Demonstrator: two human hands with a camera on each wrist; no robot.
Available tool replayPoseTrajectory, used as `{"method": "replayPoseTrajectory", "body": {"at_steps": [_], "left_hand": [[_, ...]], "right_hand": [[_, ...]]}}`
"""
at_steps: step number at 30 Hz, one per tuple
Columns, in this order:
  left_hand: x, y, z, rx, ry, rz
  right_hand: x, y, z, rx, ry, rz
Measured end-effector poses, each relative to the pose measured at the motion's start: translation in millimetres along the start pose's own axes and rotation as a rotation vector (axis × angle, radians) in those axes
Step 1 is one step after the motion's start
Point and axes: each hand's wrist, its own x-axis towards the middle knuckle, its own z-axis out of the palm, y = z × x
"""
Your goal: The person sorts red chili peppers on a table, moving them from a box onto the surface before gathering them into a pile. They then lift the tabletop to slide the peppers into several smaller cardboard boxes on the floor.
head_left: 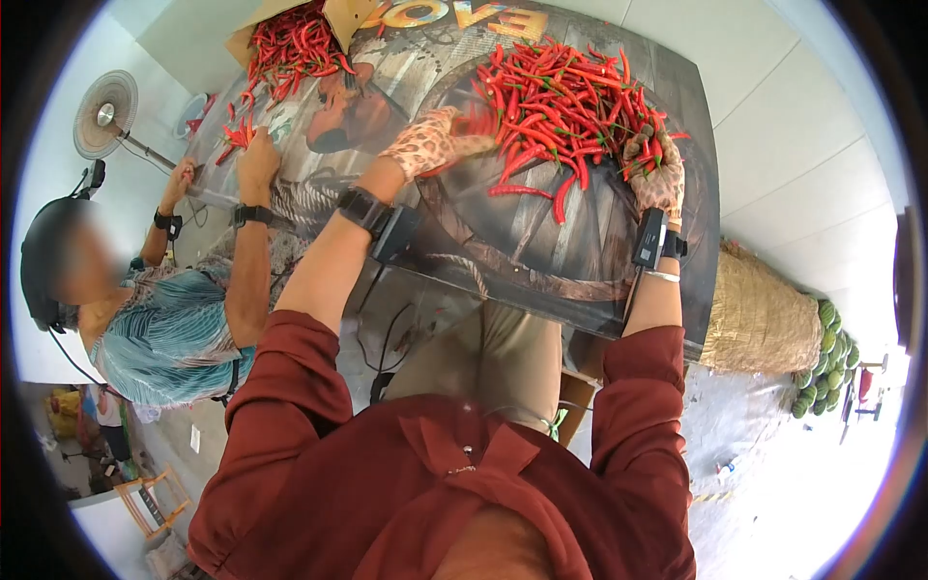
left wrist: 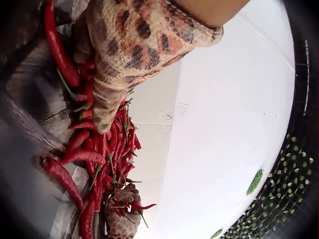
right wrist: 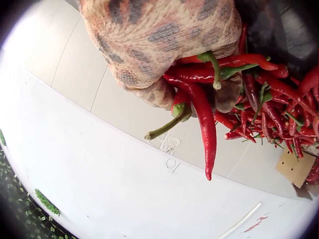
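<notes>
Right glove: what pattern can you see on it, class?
The right glove has dark leopard spots; best in the right wrist view.

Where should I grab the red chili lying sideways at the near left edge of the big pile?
I'd pinch the chili around its middle, coming from the near side. It lies crosswise with bare tabletop on that side, while the pile crowds its far side.

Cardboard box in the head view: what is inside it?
Red chilies show inside the cardboard box and spill onto the table. Anything beneath them is covered, and the picture's edge cuts off part of the box.
</notes>
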Motion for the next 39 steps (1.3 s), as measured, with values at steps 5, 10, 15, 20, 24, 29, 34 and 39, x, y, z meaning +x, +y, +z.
{"method": "replayPoseTrajectory", "body": {"at_steps": [5,10,15,20,24,29,34,39], "left_hand": [[7.8,29.8,2.4,0.148,0.021,0.003],[12.5,31.6,-6.6,0.108,-0.028,0.040],[9.1,34.0,-14.8,0.109,-0.138,0.030],[19.4,12.8,-9.7,0.093,-0.175,0.093],[18.1,-1.9,-3.6,0.002,-0.073,0.133],[19.2,-5.7,-4.4,-0.143,-0.056,0.058],[15.7,0.0,-6.8,0.000,0.060,0.076],[-13.4,-5.2,-17.8,-0.078,0.174,0.079]], "right_hand": [[2.1,-2.4,-3.3,-0.017,0.022,-0.006],[0.8,-1.0,-4.6,-0.008,-0.022,0.020],[1.1,-2.0,-5.9,0.013,-0.022,0.023],[0.4,-2.3,-3.3,0.026,-0.016,0.045],[-2.5,-0.4,-2.8,0.001,-0.033,0.048],[-2.4,1.5,-1.8,-0.034,0.004,0.013],[-0.7,0.4,-3.1,-0.046,-0.026,0.002],[-1.1,0.4,-0.2,-0.020,-0.029,0.035]]}}
